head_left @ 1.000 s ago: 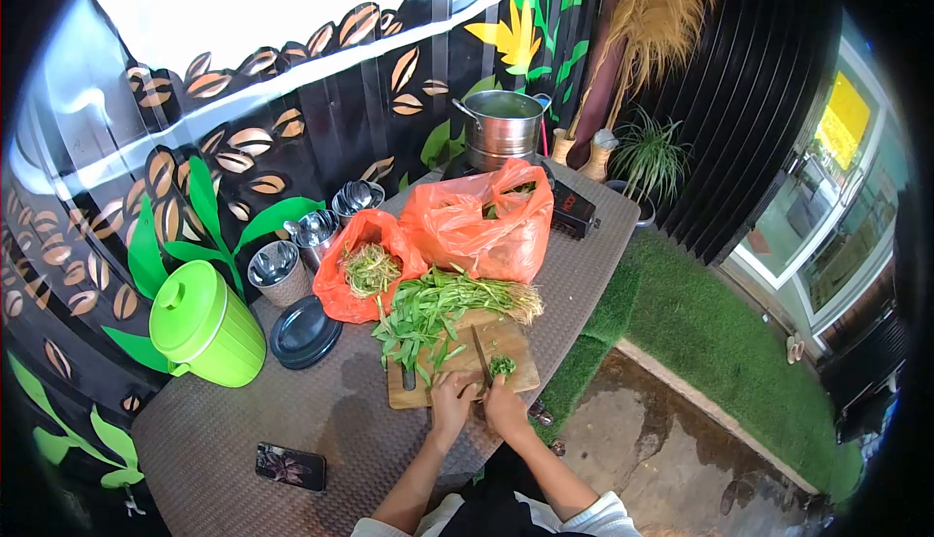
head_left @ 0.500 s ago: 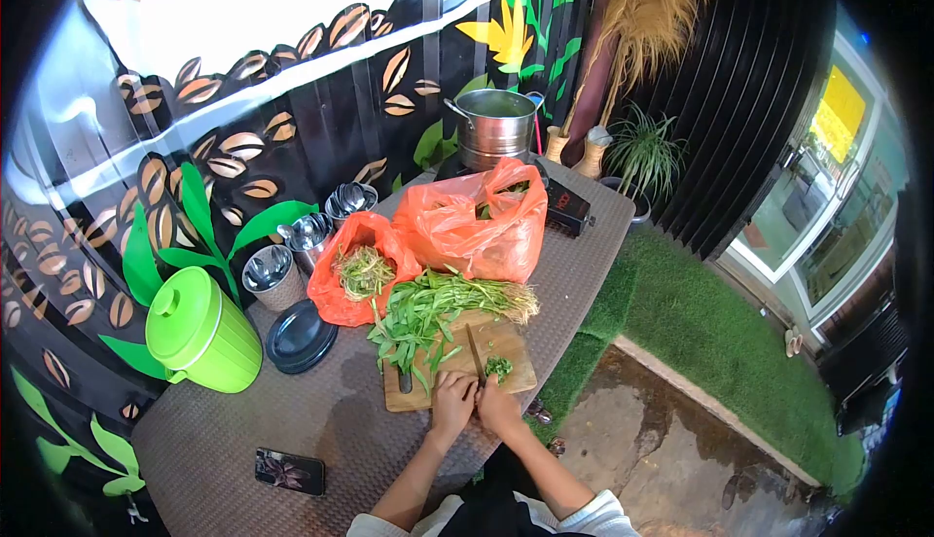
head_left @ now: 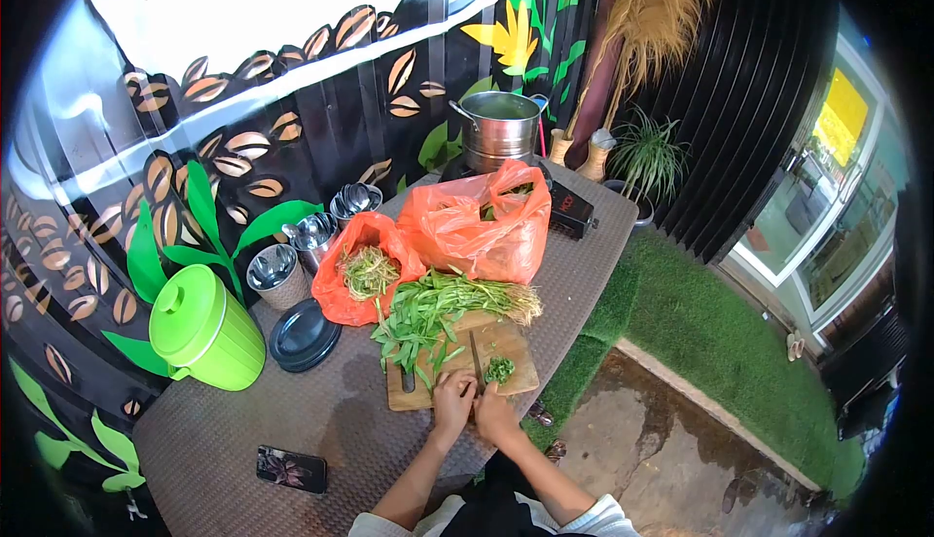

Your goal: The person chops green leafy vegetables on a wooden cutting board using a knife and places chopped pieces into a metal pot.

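My right hand (head_left: 496,414) is closed round the handle of a knife (head_left: 476,350), whose blade points away from me over the wooden cutting board (head_left: 508,338). Close against it on the left, my left hand (head_left: 453,403) has its fingers curled at the board's near edge; whatever they hold is hidden. A small heap of chopped greens (head_left: 499,371) lies just right of the blade. Long leafy greens (head_left: 428,318) with pale root ends spread across the board's far side. A dark object (head_left: 408,379) shows at the board's left end.
Two orange plastic bags (head_left: 477,231) (head_left: 336,284) of greens stand behind the board. Leftward are dark plates (head_left: 304,336), metal cups (head_left: 311,237) and a lime-green lidded bin (head_left: 207,328). A phone (head_left: 291,469) lies near the front. A steel pot (head_left: 498,133) stands at the back.
The view has shifted very slightly. The knife's tip is a little nearer to me, while both hands stay almost in place on the board.
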Tool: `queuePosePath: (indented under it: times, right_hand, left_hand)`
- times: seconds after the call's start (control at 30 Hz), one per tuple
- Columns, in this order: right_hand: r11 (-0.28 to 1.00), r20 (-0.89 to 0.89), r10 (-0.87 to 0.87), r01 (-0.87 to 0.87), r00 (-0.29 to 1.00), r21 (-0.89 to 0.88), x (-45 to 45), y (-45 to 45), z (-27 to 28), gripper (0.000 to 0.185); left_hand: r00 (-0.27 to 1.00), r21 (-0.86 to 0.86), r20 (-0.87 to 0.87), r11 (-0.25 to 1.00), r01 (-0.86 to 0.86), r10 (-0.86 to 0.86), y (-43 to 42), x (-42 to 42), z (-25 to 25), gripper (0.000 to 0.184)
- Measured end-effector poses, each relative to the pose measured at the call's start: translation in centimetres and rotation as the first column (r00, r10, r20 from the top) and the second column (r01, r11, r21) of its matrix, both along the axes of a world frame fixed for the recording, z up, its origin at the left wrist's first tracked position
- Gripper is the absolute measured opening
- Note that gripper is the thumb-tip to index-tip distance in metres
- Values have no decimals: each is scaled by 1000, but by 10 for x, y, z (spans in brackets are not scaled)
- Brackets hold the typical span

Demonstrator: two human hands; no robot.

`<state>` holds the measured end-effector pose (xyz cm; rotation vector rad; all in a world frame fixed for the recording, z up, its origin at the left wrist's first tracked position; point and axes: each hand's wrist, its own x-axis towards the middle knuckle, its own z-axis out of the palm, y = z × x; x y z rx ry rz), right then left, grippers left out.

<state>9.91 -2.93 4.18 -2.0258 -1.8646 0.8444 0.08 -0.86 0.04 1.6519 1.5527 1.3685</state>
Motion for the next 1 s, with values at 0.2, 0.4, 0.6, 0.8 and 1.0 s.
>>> queuePosePath:
  times: [0.2, 0.4, 0.6, 0.8, 1.0]
  right_hand:
    - [999, 11, 27, -26, 1000, -41, 5, 15, -8, 34]
    - [1000, 49, -9, 8, 999, 29, 3, 2, -4, 35]
    - [999, 90, -28, 26, 996, 20, 13, 14, -7, 42]
    - [999, 113, -12, 9, 994, 31, 13, 12, -9, 38]
    - [1000, 93, -19, 18, 995, 7, 13, 10, 1, 38]
  left_hand:
    - [999, -34, 50, 999, -20, 21, 0, 1, -5, 14]
    - [995, -9, -64, 997, -79, 78, 5, 9, -1, 7]
    - [977, 170, -213, 984, 43, -6, 22, 3, 14, 9]
    - [971, 92, -234, 993, 78, -55, 51, -43, 17, 18]
    - [979, -212, -154, 972, 100, -135, 66, -76, -6, 23]
